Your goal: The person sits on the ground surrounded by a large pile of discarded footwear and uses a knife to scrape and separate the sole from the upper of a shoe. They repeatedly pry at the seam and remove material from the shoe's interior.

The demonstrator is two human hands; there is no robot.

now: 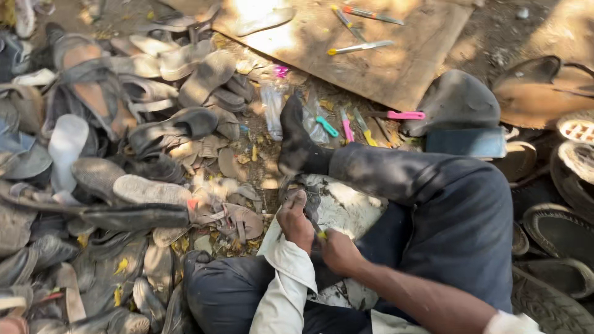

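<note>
Head view, left hand [294, 218]: laid on a dark, worn piece of footwear [309, 201] on the lap; fingers pressed together and curled over its edge, seemingly to pin it steady.

Head view, right hand [337, 250]: closed around a small tool with a yellow handle [321, 235]; fingers wrapped tight, tip aimed at the dark piece just beside the left hand, a grip suited to close, controlled work.

Worked piece: between the two hands, over a pale stone or slab [346, 207] under the crossed leg, probably serving as a firm backing; exact shape hard to tell.

Leg: right leg in dark trousers [445, 204] folded across, black sock [296, 145] pointing away, bracing the work close to the body.

Shoe heap [124, 161]: dusty sandals, soles and shoes piled on the ground at the left, within reach.

Wooden board [371, 55]: flat on the ground ahead, carrying thin tools [362, 47] with yellow and orange handles, laid out loose for quick picking.

Small tools near the sock: pink-handled [405, 115], teal-handled [328, 127] and yellow ones, lying on the dirt just beyond the foot.

Clear plastic bottle [273, 105]: lying beside the sock, pink cap away.

Dark iron last or anvil [455, 102]: standing at the right of the board, well apart from the hands.

Right edge: more soles and sandals [557, 232] lying flat.
</note>
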